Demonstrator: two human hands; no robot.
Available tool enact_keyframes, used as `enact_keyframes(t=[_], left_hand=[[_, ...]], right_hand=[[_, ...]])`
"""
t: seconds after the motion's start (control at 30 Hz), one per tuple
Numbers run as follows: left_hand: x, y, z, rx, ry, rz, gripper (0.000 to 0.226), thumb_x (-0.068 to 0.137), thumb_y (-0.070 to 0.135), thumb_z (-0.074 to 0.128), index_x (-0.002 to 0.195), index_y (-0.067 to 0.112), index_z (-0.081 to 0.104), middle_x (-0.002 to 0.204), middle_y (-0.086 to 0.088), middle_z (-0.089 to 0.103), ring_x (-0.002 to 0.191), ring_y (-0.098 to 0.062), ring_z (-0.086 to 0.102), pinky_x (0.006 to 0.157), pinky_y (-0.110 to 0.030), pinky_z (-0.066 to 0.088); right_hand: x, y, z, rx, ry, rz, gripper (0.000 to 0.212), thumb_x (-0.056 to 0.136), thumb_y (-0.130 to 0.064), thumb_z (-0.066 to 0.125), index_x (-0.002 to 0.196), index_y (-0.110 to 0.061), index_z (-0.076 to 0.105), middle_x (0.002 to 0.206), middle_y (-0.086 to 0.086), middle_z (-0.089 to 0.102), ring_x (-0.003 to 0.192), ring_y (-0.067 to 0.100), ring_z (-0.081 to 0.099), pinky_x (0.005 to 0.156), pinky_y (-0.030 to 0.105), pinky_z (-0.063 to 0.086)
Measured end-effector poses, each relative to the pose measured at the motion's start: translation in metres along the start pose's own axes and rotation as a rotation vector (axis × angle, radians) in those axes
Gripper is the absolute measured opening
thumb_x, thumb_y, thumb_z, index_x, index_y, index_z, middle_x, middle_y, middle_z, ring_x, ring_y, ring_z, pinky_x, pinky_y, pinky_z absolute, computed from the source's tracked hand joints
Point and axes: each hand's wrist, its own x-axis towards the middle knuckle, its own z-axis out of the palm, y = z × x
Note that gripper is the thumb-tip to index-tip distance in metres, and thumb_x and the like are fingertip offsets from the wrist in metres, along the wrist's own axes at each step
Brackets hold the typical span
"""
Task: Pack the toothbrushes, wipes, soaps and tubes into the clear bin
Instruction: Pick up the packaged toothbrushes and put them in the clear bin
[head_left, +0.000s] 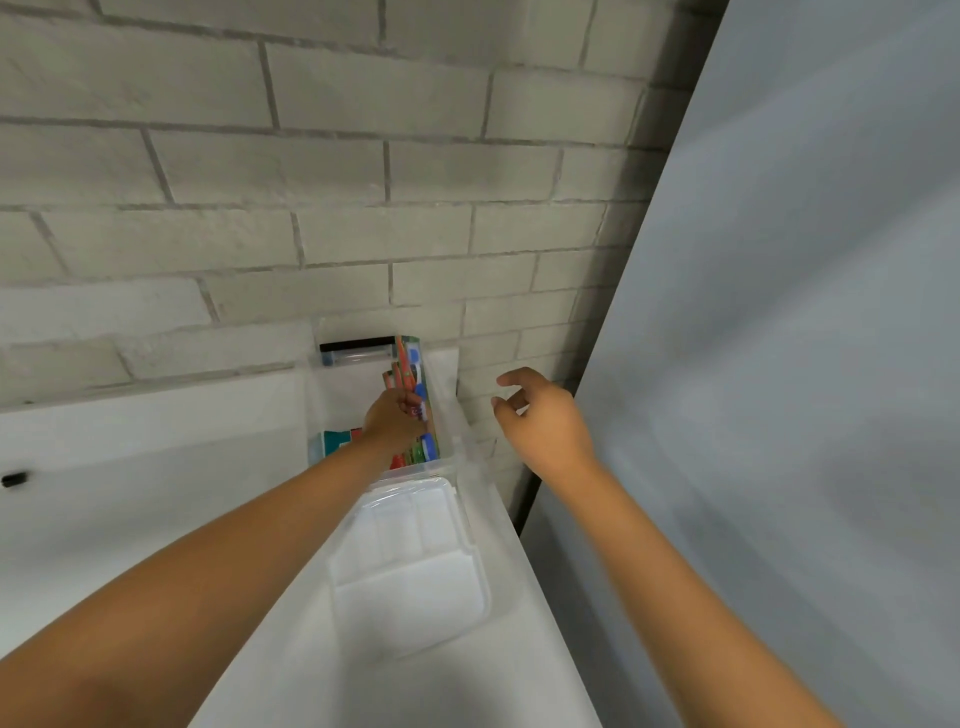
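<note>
the left hand (393, 422) reaches into the bin (451, 415), clamped on upright packs (413, 379) to stack them along its right wall, while the right hand (543, 422) hovers open just beside it, likely ready to steady it.

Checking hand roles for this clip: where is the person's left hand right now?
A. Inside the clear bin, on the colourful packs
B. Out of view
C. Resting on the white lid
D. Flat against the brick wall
A: the left hand reaches down into the clear bin, fingers closed on the colourful packs standing along its right wall.

Single head view, steeply down, close over the counter (447, 675).
</note>
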Motion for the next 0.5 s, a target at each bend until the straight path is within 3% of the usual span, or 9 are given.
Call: enact_keyframes(t=[0.13,0.23,0.33,0.4,0.5], left_hand=[[0.002,-0.004,0.000,0.162,-0.001,0.007,0.022,0.081,0.011,0.068,0.098,0.012,0.055,0.114,-0.014,0.063,0.100,-0.029,0.061,0.095,-0.039,0.050],[0.003,-0.007,0.000,0.323,0.012,0.032,0.018,0.090,0.016,0.056,0.107,0.009,0.056,0.115,-0.013,0.062,0.088,-0.021,0.055,0.086,-0.029,0.047],[0.000,-0.007,-0.001,0.373,0.008,0.029,0.030,0.095,0.025,0.047,0.116,0.006,0.053,0.114,-0.014,0.062,0.086,-0.019,0.053,0.082,-0.026,0.046],[-0.003,-0.004,0.001,0.417,-0.014,0.020,0.033,0.095,0.025,0.047,0.120,0.004,0.052,0.117,-0.015,0.061,0.092,-0.022,0.057,0.087,-0.027,0.047],[-0.008,0.001,0.000,0.480,-0.070,0.047,0.033,0.093,0.006,0.048,0.125,0.008,0.053,0.127,-0.014,0.056,0.111,-0.028,0.057,0.094,-0.029,0.047]], right_hand=[[0.001,0.002,0.001,0.000,0.002,-0.020,0.029,0.090,-0.023,0.055,0.118,-0.017,0.058,0.093,0.005,0.067,0.075,0.014,0.053,0.053,0.009,0.036],[0.001,0.002,0.003,0.003,-0.008,-0.024,0.028,0.091,-0.024,0.054,0.118,-0.018,0.058,0.096,0.007,0.068,0.075,0.014,0.054,0.052,0.010,0.036],[0.001,0.001,0.004,-0.006,-0.023,-0.028,0.028,0.091,-0.024,0.054,0.118,-0.017,0.058,0.096,0.007,0.069,0.074,0.014,0.054,0.051,0.010,0.035],[0.000,0.000,0.004,-0.008,-0.021,-0.031,0.028,0.091,-0.024,0.054,0.117,-0.017,0.059,0.096,0.008,0.069,0.074,0.015,0.054,0.051,0.010,0.036],[0.001,-0.001,0.004,-0.009,-0.023,-0.029,0.027,0.090,-0.024,0.055,0.116,-0.017,0.059,0.098,0.008,0.069,0.073,0.015,0.054,0.051,0.011,0.036]])
